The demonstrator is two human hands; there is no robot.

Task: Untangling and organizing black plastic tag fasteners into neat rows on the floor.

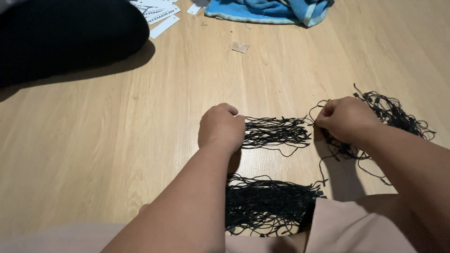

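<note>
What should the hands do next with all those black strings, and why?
Probably the right hand should draw one string free of the tangled pile and lay it on the straight bundle that the left hand pins to the floor. It is already pinching at the tangle's edge, and a second neat bundle lies nearer.

The left hand (221,127) hides its own fingertips and the near ends of the upper cord bundle (276,133). The lower cord bundle (269,206) disappears under the pink clothing (356,229). The blue cloth (272,10) and white tags (159,14) are cut off by the top edge.
</note>
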